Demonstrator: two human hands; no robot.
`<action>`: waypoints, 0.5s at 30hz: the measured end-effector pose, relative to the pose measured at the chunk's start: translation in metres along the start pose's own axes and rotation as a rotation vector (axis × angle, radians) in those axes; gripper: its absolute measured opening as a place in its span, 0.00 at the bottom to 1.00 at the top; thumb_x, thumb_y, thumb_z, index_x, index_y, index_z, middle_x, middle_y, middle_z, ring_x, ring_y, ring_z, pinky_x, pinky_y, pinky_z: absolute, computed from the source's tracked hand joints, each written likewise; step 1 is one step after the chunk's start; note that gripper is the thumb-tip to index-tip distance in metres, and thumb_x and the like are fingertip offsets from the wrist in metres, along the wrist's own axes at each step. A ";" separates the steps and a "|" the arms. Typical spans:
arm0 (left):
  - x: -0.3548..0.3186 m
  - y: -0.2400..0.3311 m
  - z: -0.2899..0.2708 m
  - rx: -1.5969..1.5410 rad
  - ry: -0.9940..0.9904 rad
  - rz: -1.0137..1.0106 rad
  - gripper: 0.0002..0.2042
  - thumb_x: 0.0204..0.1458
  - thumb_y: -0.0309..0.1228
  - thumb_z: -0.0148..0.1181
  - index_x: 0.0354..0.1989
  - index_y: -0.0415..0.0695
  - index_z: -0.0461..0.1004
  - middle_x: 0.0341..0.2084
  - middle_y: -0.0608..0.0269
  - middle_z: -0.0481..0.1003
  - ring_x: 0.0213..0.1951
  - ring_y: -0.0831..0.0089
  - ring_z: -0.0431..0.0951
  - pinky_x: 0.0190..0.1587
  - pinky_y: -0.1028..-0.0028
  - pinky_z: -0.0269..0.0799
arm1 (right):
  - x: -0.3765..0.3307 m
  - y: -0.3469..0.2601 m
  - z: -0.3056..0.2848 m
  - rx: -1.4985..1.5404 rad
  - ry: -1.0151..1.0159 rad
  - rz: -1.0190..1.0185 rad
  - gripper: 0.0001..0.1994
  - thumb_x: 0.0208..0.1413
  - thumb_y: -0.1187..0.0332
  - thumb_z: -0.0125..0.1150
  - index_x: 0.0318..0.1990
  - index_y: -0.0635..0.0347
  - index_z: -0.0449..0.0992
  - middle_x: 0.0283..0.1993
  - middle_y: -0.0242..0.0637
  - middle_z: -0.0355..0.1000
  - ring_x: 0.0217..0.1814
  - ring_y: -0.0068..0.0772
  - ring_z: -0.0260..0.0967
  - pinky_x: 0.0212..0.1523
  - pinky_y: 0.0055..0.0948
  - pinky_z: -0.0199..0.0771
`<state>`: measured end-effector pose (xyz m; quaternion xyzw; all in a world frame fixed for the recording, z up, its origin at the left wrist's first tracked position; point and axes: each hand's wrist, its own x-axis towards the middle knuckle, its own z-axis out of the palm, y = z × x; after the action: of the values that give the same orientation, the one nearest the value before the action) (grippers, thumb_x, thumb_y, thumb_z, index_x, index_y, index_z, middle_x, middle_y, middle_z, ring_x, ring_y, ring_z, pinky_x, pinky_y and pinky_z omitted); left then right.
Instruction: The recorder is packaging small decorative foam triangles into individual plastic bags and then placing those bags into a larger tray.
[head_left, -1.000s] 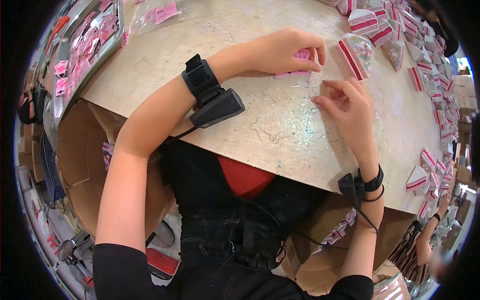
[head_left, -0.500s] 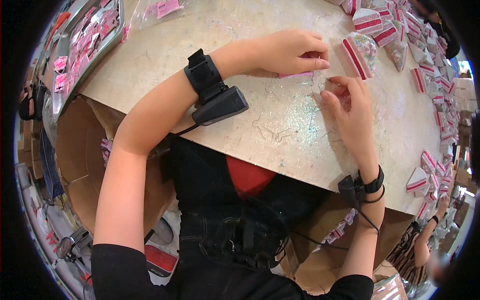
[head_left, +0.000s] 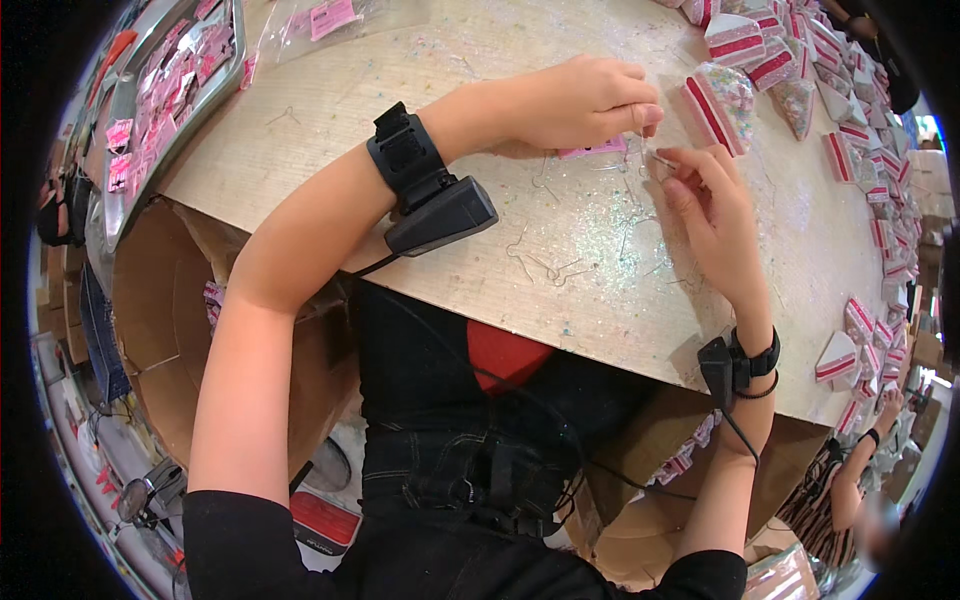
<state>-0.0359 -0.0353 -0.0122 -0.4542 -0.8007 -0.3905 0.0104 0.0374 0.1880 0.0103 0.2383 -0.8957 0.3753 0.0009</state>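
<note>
I see my left hand point(head_left: 585, 100) and right hand point(head_left: 712, 215) both pinched on a thin wire hook point(head_left: 655, 158) above the glitter-strewn table point(head_left: 300, 130).

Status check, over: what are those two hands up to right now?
Left hand and right hand pinching a thin wire hook. Pink card beneath. Loose hooks nearby, nothing blocking.
</note>
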 end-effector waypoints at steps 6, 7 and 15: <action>-0.001 -0.003 0.003 -0.053 0.044 -0.022 0.13 0.64 0.33 0.43 0.40 0.37 0.72 0.35 0.51 0.73 0.38 0.59 0.73 0.45 0.67 0.68 | 0.008 -0.005 0.009 -0.034 0.016 -0.009 0.14 0.51 0.70 0.66 0.46 0.59 0.77 0.36 0.35 0.63 0.38 0.30 0.64 0.40 0.26 0.67; 0.000 -0.004 0.003 -0.071 0.057 -0.014 0.13 0.64 0.33 0.43 0.40 0.37 0.72 0.35 0.51 0.73 0.38 0.60 0.72 0.44 0.67 0.68 | 0.009 -0.005 0.010 -0.006 0.019 -0.002 0.14 0.50 0.70 0.67 0.46 0.59 0.77 0.35 0.35 0.63 0.37 0.29 0.63 0.39 0.26 0.68; 0.001 0.002 -0.001 -0.106 0.004 -0.055 0.13 0.61 0.34 0.45 0.41 0.37 0.71 0.35 0.53 0.72 0.39 0.62 0.72 0.44 0.67 0.67 | 0.011 -0.003 0.008 0.015 -0.015 0.027 0.14 0.49 0.71 0.67 0.45 0.59 0.77 0.32 0.34 0.63 0.36 0.28 0.63 0.37 0.26 0.69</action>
<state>-0.0350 -0.0346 -0.0101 -0.4313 -0.7909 -0.4335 -0.0227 0.0303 0.1766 0.0087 0.2288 -0.8960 0.3803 -0.0126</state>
